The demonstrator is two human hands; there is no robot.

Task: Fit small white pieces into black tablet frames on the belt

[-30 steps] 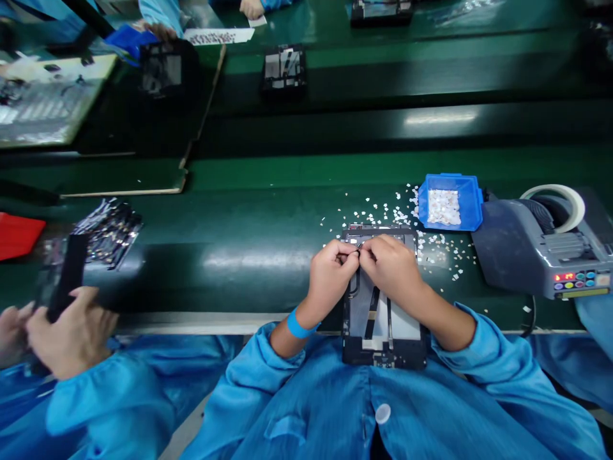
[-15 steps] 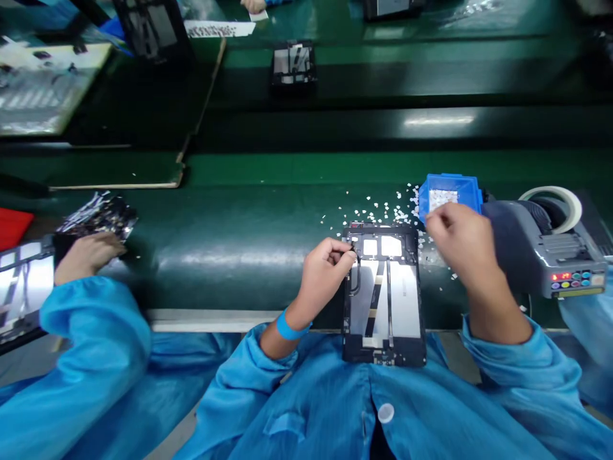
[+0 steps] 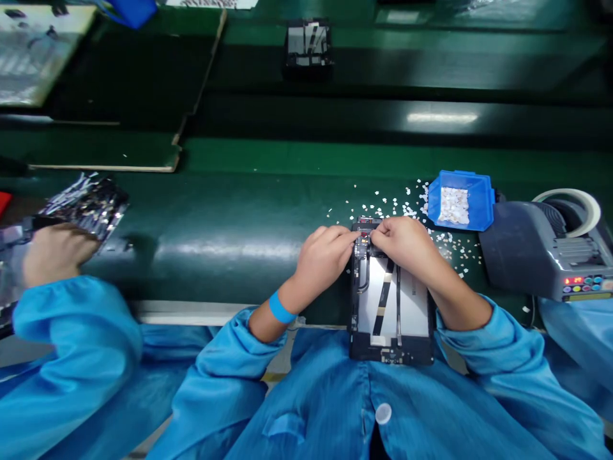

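Note:
An opened tablet [image 3: 414, 306], its inner boards, silver panel and dark ribbon cables exposed, lies in front of me with its lower end at my smock. At its upper left corner is my left hand [image 3: 322, 259], thumb and forefinger closed at the edge. My right hand [image 3: 407, 246] reaches over the top end, fingertips pinched close beside the left ones; what either hand pinches is too small or hidden. Small white bits [image 3: 385, 207] are scattered past the tablet's top. A blue bin [image 3: 487, 204] to the right holds many more white pieces [image 3: 454, 206].
A grey tape dispenser [image 3: 527, 249] with a tape roll stands right of the bin. To the left, a co-worker's hand [image 3: 57, 252] is beside a pile of shiny strips [image 3: 90, 204]. Farther off are another opened tablet [image 3: 309, 48] and a dark raised board [image 3: 134, 96].
My right hand has moved from the blue bin leftward to the tablet's top, beside my left hand. The camera view has shifted slightly. The co-worker's hand has moved a little left.

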